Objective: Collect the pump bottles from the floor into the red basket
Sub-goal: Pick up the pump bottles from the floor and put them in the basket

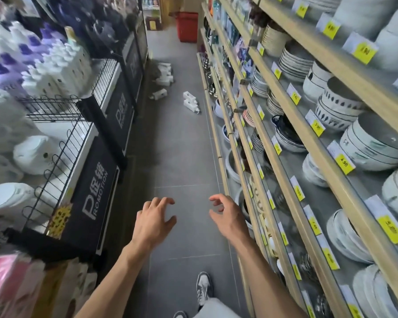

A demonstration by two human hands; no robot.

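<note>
Several white pump bottles lie on the grey aisle floor far ahead: a pile (164, 74) by the left display, one bottle (159, 94) lying alone, and two more (190, 102) near the right shelf. The red basket (187, 26) stands at the far end of the aisle. My left hand (153, 222) and my right hand (226, 214) hover in front of me over the floor, fingers loosely curled, holding nothing. Both hands are well short of the bottles.
Wooden shelves (285, 125) with stacked bowls and plates and yellow price tags line the right side. On the left stands a black wire promotion display (94, 191) with white and purple bottles. My shoe (203, 286) is on the floor tiles below.
</note>
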